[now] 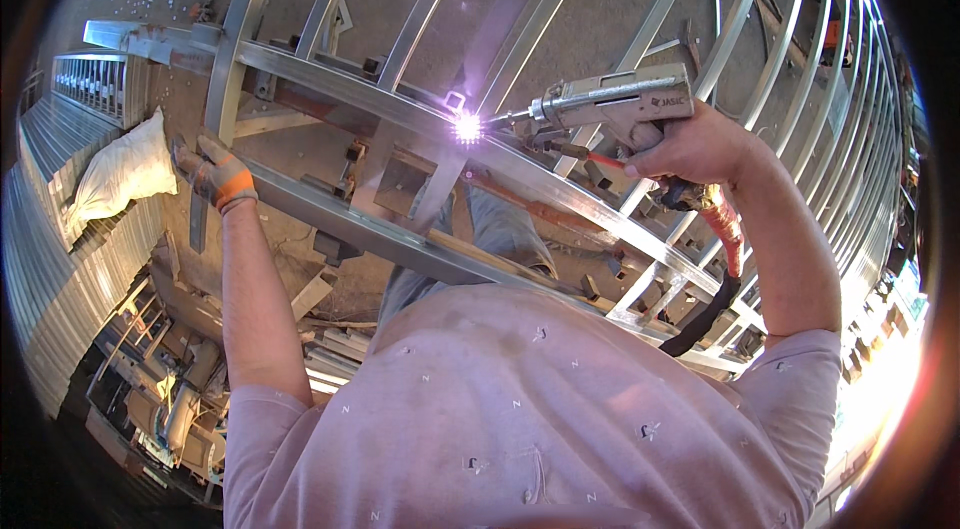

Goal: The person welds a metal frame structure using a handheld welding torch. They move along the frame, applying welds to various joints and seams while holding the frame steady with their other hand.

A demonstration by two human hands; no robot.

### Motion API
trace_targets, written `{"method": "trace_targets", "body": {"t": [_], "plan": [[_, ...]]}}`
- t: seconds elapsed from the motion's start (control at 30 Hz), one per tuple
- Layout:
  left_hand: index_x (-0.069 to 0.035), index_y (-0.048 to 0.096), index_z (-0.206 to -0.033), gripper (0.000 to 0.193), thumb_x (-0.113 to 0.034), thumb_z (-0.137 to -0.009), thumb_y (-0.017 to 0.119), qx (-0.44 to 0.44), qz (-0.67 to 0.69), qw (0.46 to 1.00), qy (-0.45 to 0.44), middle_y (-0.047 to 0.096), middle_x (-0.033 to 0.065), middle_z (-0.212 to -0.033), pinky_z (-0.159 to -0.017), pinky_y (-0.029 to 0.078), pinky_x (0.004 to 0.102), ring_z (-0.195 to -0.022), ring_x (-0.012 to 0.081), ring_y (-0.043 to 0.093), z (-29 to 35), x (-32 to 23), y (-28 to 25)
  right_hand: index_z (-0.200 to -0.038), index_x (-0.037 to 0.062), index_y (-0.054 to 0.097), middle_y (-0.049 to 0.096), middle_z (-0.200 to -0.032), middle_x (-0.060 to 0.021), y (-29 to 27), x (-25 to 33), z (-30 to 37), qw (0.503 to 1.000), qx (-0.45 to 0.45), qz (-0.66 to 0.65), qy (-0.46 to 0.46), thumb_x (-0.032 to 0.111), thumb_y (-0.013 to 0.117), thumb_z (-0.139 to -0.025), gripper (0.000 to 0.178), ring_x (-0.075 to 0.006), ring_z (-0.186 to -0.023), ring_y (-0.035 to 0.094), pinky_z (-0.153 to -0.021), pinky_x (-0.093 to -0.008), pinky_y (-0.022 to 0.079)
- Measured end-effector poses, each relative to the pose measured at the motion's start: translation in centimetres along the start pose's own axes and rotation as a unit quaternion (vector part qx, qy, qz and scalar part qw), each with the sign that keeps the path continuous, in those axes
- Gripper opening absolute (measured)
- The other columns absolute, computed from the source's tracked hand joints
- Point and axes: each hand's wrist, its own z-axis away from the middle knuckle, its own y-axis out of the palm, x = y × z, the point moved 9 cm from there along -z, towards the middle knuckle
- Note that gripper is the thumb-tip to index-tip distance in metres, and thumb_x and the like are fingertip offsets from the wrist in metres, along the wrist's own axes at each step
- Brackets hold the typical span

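My right hand (690,147) is closed round the grip of a grey welding gun (615,107), whose nozzle points left. A bright violet-white arc glows at the nozzle's tip, on the long rail of a silver metal frame (340,82); the glare hides the joint itself. A small piece of square tube (455,101) shows just behind the glow. My left hand (222,177), in a grey and orange glove, rests at the frame's left end beside an upright tube, its thumb and fingers apart. The lower rail (330,217) runs from near that hand across in front of my body.
Long parallel bars (800,29) stretch away to the far right. A dark cable (705,317) hangs from the gun beside my right arm. At left, a pale sack (125,169) lies on corrugated metal sheets (75,299). Scraps and offcuts litter the ground beneath the frame.
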Motion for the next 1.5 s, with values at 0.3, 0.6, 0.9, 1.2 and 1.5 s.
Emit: {"method": "trace_targets", "body": {"t": [0.3,0.6,0.9,1.2,1.5], "plan": [[0.011,0.04,-0.146,0.069,-0.046,-0.107,0.045,0.014,0.021,1.0,0.009,0.043,0.0323,-0.151,-0.119,0.036,0.0494,-0.142,0.045,0.042,-0.1,-0.7,-0.3,-0.125,0.0036,0.069,0.075,-0.104,-0.0113,-0.2,0.3,0.0,0.998,-0.019,0.062,-0.011,0.015,0.089,-0.072,0.058,-0.0191,-0.09,0.071,-0.082,-0.0345,0.059],[0.01,0.041,-0.146,0.068,-0.045,-0.107,0.043,0.022,0.022,0.999,0.012,0.043,0.0316,-0.151,-0.118,0.037,0.0498,-0.141,0.0448,0.042,0.0,-1.9,-0.7,-0.126,0.0023,0.068,0.074,-0.1,-0.0108,-0.2,0.7,0.3,0.997,-0.029,0.076,-0.016,0.014,0.087,-0.074,0.056,-0.0175,-0.084,0.07,-0.075,-0.0334,0.06],[0.01,0.042,-0.145,0.065,-0.042,-0.106,0.046,0.035,0.029,0.999,-0.007,0.045,0.0322,-0.149,-0.118,0.037,0.0498,-0.14,0.0455,0.043,-0.5,-0.8,-0.1,-0.123,0.0019,0.068,0.073,-0.097,-0.0102,-0.4,0.7,0.6,0.997,-0.039,0.071,0.001,0.013,0.086,-0.074,0.053,-0.0147,-0.077,0.07,-0.069,-0.0313,0.061],[0.01,0.04,-0.147,0.066,-0.042,-0.106,0.046,0.02,0.028,0.999,0.009,0.043,0.0327,-0.151,-0.116,0.039,0.0495,-0.141,0.0453,0.043,-0.3,-1.7,-0.7,-0.12,0.0009,0.07,0.072,-0.096,-0.0099,-0.6,0.2,0.9,0.998,-0.036,0.051,0.01,0.013,0.086,-0.074,0.05,-0.0145,-0.076,0.07,-0.065,-0.0307,0.06],[0.009,0.04,-0.147,0.066,-0.043,-0.107,0.046,0.008,0.016,1.0,0.016,0.044,0.0313,-0.149,-0.116,0.04,0.0491,-0.139,0.0438,0.045,-0.3,-1.5,-0.7,-0.116,0.0012,0.071,0.072,-0.094,-0.0083,-0.5,0.0,0.9,0.999,-0.018,0.027,-0.011,0.012,0.085,-0.073,0.046,-0.0148,-0.074,0.068,-0.064,-0.0309,0.058]]}}
